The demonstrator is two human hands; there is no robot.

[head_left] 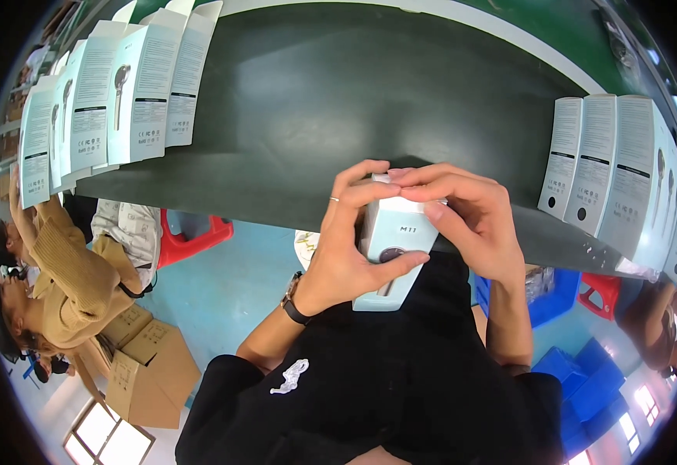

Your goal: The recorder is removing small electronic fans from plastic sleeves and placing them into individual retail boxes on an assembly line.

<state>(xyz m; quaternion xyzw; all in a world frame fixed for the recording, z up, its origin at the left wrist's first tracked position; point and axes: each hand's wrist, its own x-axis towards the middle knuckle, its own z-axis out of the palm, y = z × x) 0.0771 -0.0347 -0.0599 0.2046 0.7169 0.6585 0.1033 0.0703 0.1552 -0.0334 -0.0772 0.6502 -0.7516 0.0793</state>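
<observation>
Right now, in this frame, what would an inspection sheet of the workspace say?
Surface: dark table with a pale far edge.
Job's things: pale carton at the near table edge; more cartons stand in a left row, some flaps raised, and a right row.
Clutter: white scrap on the black clothing.
Hands: left hand grips the carton's side; right hand touches its top end.
Cables: nothing seen.
Surroundings: red stool, cardboard boxes, blue bins, co-worker in tan.

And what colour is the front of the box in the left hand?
The box has a pale blue front, best seen in the head view.
</observation>
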